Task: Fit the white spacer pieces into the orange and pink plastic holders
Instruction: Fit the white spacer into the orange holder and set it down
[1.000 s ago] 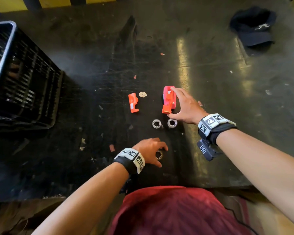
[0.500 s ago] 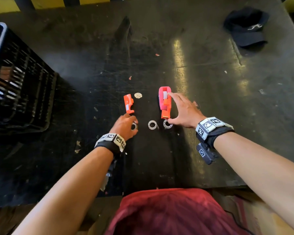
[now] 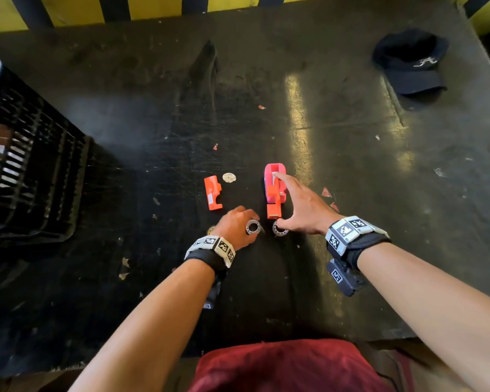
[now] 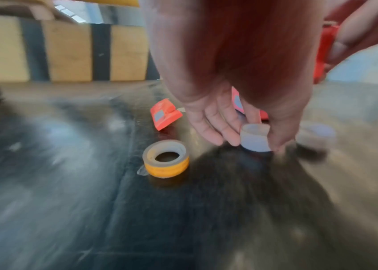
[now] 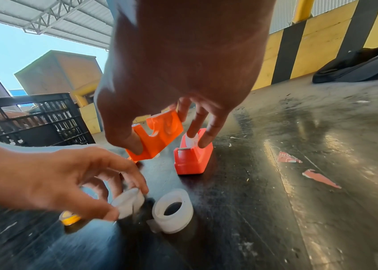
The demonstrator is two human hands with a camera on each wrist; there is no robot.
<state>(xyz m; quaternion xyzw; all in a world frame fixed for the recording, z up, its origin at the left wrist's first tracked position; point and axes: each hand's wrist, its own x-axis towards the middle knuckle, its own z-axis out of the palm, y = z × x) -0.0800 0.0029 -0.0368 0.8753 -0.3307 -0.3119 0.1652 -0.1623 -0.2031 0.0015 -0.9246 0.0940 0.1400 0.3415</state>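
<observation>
My left hand (image 3: 238, 227) pinches a white spacer (image 3: 253, 227) between thumb and fingers (image 4: 229, 135), just above the black table (image 3: 351, 171); the left wrist view shows that spacer (image 4: 255, 138) blurred. A second white spacer (image 3: 279, 230) (image 5: 173, 210) lies on the table beside it. My right hand (image 3: 303, 205) rests straight fingertips (image 5: 203, 144) on top of the pink and orange holder (image 3: 275, 190) (image 5: 194, 157), its thumb down beside the near end. A separate orange holder (image 3: 213, 192) (image 5: 162, 133) lies to the left, untouched.
A small yellow tape roll (image 4: 166, 159) sits left of my left hand. A white disc (image 3: 229, 177) lies by the orange holder. A black crate (image 3: 26, 171) stands at the left, a dark cap (image 3: 413, 63) at the far right. Red scraps (image 3: 326, 192) lie right of my right hand.
My left hand carried the yellow roll forward, left it on the table, moved right and took the left white spacer. My right hand stayed on the pink and orange holder.
</observation>
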